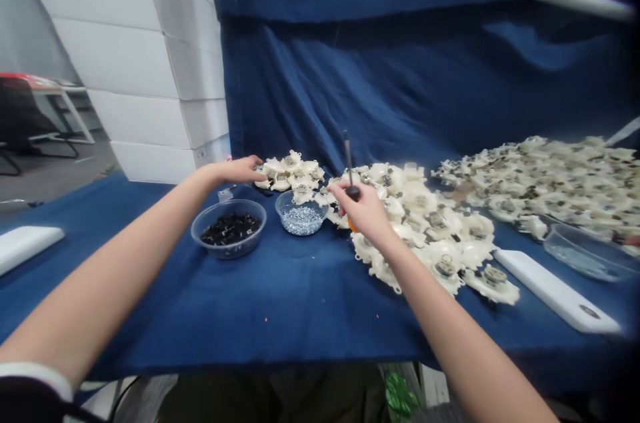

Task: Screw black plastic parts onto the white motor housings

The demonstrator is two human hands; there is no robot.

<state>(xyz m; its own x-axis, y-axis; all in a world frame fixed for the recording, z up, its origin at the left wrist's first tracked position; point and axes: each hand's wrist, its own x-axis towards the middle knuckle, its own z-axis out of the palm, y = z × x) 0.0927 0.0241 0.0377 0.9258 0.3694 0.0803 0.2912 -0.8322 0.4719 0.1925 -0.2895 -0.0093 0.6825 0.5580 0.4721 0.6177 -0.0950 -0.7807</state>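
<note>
My left hand [241, 170] reaches to the back of the table, fingers stretched out at the left edge of a small heap of cream plastic parts [293, 170]. Whether the fingertips touch a part is hard to make out. In my right hand [365, 208] is a screwdriver [349, 160], its dark shaft pointing up and a bit of orange handle showing below the fist. That hand is over the left side of a larger heap of cream plastic parts [425, 230]. Between my arms stand a bowl of small black pieces [229, 251] and a clear bowl of small metal screws [301, 230].
Stacked white boxes [150, 103] rise at the back left, beside a blue cloth backdrop [400, 90]. Another broad heap of cream parts [560, 176] lies at right, near a clear tub [590, 253]. White slabs lie at right [555, 290] and far left [27, 244].
</note>
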